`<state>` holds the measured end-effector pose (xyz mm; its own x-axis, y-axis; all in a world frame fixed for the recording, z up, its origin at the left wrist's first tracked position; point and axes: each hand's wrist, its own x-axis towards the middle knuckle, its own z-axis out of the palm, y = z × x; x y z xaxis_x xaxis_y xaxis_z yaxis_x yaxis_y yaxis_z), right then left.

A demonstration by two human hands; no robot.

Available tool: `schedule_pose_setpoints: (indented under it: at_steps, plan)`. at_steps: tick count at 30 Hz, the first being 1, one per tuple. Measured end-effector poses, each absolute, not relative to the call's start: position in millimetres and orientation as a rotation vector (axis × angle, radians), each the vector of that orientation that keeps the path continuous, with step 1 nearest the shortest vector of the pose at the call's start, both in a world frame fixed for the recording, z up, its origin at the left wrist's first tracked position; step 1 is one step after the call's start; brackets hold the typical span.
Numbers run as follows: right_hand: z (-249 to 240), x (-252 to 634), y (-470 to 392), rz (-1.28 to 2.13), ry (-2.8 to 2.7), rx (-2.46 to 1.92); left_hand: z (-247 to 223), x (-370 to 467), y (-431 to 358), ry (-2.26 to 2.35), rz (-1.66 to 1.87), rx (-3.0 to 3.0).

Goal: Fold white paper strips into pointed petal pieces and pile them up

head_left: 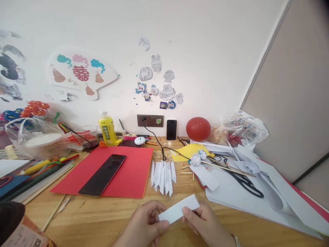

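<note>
A small white paper strip [177, 210] is held slanting upward to the right, low in the middle of the head view. My left hand [149, 223] pinches its lower left end between thumb and fingers. At the right end, my right hand [204, 219] grips it with the thumb on top and the fingers behind. Just beyond the strip, several narrow folded white paper pieces [162, 176] with pointed ends lie in a row on the wooden table [102, 214].
Left, a dark phone [102, 175] rests on red paper [136, 175]; a yellow bottle [107, 128] stands behind. Right are black-handled scissors [246, 183], white sheets [231, 202], crumpled paper [196, 158] and a red balloon [198, 129]. A dark-lidded container [23, 230] is near left.
</note>
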<state>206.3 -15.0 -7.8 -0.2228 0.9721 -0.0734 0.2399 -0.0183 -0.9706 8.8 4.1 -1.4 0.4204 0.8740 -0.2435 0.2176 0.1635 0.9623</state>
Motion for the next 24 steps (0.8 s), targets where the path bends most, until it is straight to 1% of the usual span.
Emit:
schedule_pose_setpoints:
  at_steps: [5,9,11,12,15,18,21,24]
  plan:
    - [4,217,-10,1.055,-1.606,-1.268,12,5,8,1.305,0.6,1.753]
    - [4,224,-5,1.079,-1.565,-1.314,15,0,11,1.371,0.573,1.897]
    - [1,224,-4,1.127,-1.531,-1.306,9,-5,13,1.38,0.663,2.035]
    - [-1,223,-5,1.153,-1.513,-1.288,6,-8,14,1.377,0.761,2.143]
    - [-6,216,-8,1.219,-1.477,-1.221,-2,-13,15,1.267,1.091,2.58]
    - [-13,208,-12,1.242,-1.507,-1.156,-2,-10,10,1.015,1.193,2.979]
    - [-19,202,-15,1.286,-1.539,-1.093,0,-5,5,0.798,1.285,3.117]
    - [-21,201,-17,1.366,-1.506,-1.037,2,-4,3,0.762,1.314,3.102]
